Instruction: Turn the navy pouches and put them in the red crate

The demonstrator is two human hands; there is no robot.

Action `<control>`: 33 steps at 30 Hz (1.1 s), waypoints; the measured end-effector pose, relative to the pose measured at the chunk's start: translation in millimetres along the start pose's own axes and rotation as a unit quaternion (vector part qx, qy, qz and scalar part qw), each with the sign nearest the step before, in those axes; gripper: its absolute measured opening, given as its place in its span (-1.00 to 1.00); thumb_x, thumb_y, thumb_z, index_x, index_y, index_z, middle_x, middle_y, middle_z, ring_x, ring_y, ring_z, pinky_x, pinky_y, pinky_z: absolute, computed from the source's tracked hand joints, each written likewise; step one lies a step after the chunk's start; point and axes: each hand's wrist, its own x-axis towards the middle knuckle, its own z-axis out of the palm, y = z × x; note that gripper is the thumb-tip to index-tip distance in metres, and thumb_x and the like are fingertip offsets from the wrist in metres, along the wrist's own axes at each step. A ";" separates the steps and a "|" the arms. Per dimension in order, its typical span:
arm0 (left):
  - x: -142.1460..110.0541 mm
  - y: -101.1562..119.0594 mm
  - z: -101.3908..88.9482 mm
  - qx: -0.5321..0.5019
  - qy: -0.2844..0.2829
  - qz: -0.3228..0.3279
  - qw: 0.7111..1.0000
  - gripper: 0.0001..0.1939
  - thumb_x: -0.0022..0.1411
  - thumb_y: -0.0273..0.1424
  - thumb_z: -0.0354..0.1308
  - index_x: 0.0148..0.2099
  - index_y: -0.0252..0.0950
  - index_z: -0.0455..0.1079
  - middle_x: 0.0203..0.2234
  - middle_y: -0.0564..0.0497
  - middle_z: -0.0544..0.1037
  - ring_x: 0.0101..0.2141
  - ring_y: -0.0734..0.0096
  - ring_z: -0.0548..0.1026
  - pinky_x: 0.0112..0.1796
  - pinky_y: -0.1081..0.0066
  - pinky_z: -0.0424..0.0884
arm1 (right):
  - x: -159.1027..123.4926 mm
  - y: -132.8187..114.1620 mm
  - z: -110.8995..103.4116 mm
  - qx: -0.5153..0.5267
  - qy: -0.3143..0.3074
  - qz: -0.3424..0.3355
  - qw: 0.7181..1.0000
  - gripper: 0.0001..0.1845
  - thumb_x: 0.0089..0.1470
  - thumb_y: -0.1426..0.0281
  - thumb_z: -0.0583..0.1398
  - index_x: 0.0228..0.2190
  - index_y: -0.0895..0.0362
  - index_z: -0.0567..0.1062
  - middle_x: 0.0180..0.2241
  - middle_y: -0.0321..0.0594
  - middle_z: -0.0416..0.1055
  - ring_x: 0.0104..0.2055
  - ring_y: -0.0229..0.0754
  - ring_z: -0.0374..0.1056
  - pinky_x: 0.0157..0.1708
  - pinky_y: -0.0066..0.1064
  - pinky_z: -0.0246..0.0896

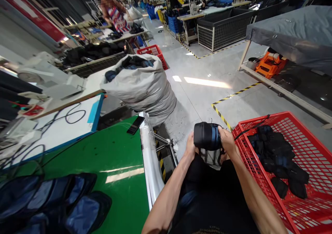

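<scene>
Both my hands hold a small rolled black and blue fabric piece in front of me, above my lap. My left hand grips its left end, fingers hidden behind it. My right hand wraps its right end from above. A black strap hangs from it toward the red basket on my right, which contains several similar black pieces. More dark blue pieces lie on the green table at my left.
A black phone lies on the green table near a white roll. A full grey sack stands ahead. Sewing machine and cables at left. A person works far back. Wire bins and a grey-covered table stand right.
</scene>
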 end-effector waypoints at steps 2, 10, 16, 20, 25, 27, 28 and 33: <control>-5.5 43.5 -6.3 0.013 -0.015 0.100 0.995 -0.48 0.26 0.10 0.40 -0.03 -0.23 0.62 -0.14 -0.07 0.69 -0.08 0.22 0.61 -0.04 0.31 0.50 | -0.6 -20.8 -9.8 -0.033 -0.007 -0.038 0.999 -0.31 0.40 -0.25 0.11 -0.46 0.05 0.47 -0.54 -0.35 0.30 -0.43 -0.17 0.17 -0.35 -0.32 0.07; -75.3 84.8 -9.0 0.272 -0.169 0.182 0.929 -0.60 0.25 -0.21 0.52 0.13 -0.10 0.72 0.01 -0.11 0.73 0.06 0.03 0.60 0.22 0.17 0.41 | -48.1 -70.1 -19.8 -0.138 -0.093 -0.187 0.968 -0.51 0.52 -0.04 0.09 -0.07 -0.06 0.72 -0.05 -0.15 0.70 -0.03 0.02 0.58 -0.02 -0.28 0.33; -91.6 -1.1 -11.3 0.240 -0.135 0.145 0.950 -0.77 0.41 -0.15 0.35 -0.09 -0.14 0.74 -0.13 -0.13 0.72 -0.02 0.06 0.60 0.16 0.23 0.41 | -77.7 -40.8 -30.3 -0.049 -0.219 -0.053 0.973 -0.46 0.41 -0.12 0.16 -0.35 0.01 0.63 -0.38 -0.25 0.57 -0.29 -0.06 0.46 -0.22 -0.29 0.27; -105.1 -25.8 -10.8 0.154 -0.150 0.011 0.977 -0.61 0.35 0.00 0.39 -0.21 -0.25 0.65 -0.34 -0.02 0.59 -0.25 0.26 0.48 -0.14 0.37 0.38 | -91.3 -18.2 -34.3 -0.008 -0.255 0.031 0.966 -0.38 0.39 -0.16 0.12 -0.50 0.03 0.44 -0.52 -0.34 0.36 -0.42 -0.15 0.31 -0.38 -0.33 0.16; -111.7 -40.6 -20.0 -0.027 -0.059 -0.131 0.989 -0.48 0.05 0.02 0.59 -0.30 -0.30 0.52 -0.44 0.10 0.40 -0.40 0.47 0.30 -0.31 0.45 0.22 | -113.6 6.3 -42.1 -0.155 -0.169 -0.078 0.970 -0.53 0.47 -0.04 0.14 -0.21 0.00 0.66 -0.19 -0.14 0.64 -0.06 0.06 0.55 -0.01 -0.17 0.40; -110.9 -42.1 -25.2 -0.053 -0.035 -0.144 0.988 -0.46 -0.03 0.00 0.63 -0.31 -0.30 0.50 -0.45 0.10 0.40 -0.40 0.48 0.30 -0.31 0.46 0.23 | -125.4 14.6 -43.9 -0.175 -0.169 -0.112 0.963 -0.59 0.52 0.07 0.12 0.07 -0.03 0.66 0.03 -0.09 0.65 0.13 0.10 0.54 0.16 -0.08 0.41; -110.5 -42.1 -27.1 -0.058 -0.030 -0.148 0.987 -0.45 -0.05 -0.01 0.64 -0.33 -0.29 0.49 -0.45 0.10 0.39 -0.40 0.48 0.30 -0.31 0.46 0.24 | -131.0 18.0 -43.9 -0.170 -0.173 -0.112 0.964 -0.58 0.53 0.11 0.09 0.15 -0.03 0.63 0.08 -0.08 0.64 0.16 0.09 0.54 0.19 -0.07 0.42; -111.1 -41.0 -30.1 -0.052 0.004 -0.154 0.987 -0.46 -0.05 0.01 0.64 -0.36 -0.23 0.46 -0.46 0.08 0.40 -0.40 0.42 0.31 -0.33 0.40 0.27 | -150.3 17.3 -46.5 -0.079 -0.146 -0.003 0.986 -0.55 0.50 0.09 0.07 0.03 0.01 0.67 -0.02 -0.07 0.68 0.06 0.08 0.61 0.12 -0.11 0.49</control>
